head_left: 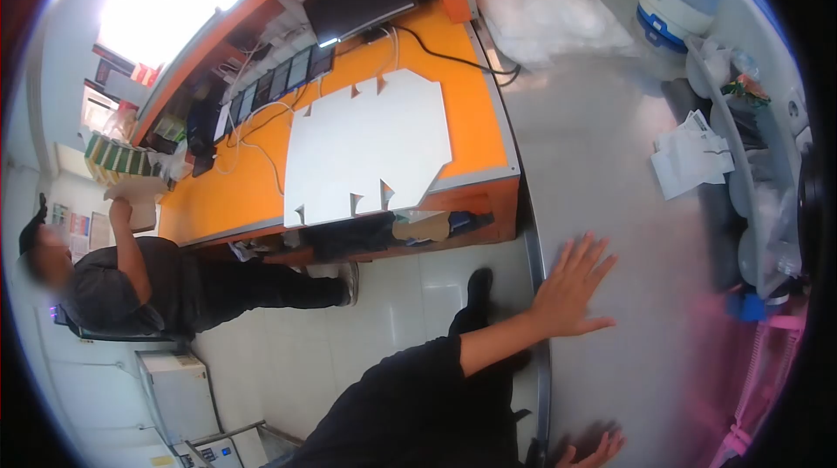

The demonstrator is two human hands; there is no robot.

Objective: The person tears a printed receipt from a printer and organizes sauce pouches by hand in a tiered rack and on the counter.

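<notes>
My left hand [571, 289] is open, back up and fingers spread, at the near edge of a grey metal counter [610, 233]. Nothing is in it; whether it rests on the surface or hovers just above I cannot tell. At the bottom edge, my right hand [597, 451] is partly cut off, its visible fingers apart over the same counter with a shadow beside them. No object shows in those fingers. Beyond the left hand lie folded white papers [693, 157], apart from both hands.
An orange desk [475, 132] holds a white notched board [366, 150], a black screen [362, 2] and a row of tablets. A white plastic bag [554, 19] lies on the counter. Grey bins [745, 176] and a pink rack [754, 372] border it. A co-worker [122, 285] holds a box.
</notes>
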